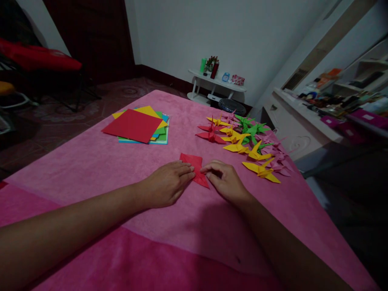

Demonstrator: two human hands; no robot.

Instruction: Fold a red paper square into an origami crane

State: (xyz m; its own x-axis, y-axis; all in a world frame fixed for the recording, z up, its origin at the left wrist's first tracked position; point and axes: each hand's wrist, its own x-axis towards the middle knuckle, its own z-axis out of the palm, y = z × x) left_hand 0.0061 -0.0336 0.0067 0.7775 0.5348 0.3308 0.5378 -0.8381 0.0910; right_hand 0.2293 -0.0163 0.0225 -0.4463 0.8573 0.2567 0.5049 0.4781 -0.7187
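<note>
Partly under the flat left hand [170, 181], probably pressed there to steady it, lies the folded red paper [193, 160]; the right hand [226, 180], narrowly curled, touches its edge, pinch unclear.

A green cylindrical cup [203, 65], a dark-red bottle [215, 71] and a red-and-white patterned box [238, 80] are being supported by a white oval-topped stand [218, 82]. A red-covered chair [45, 58] is being noted near a dark-brown panelled door [97, 34].
</note>
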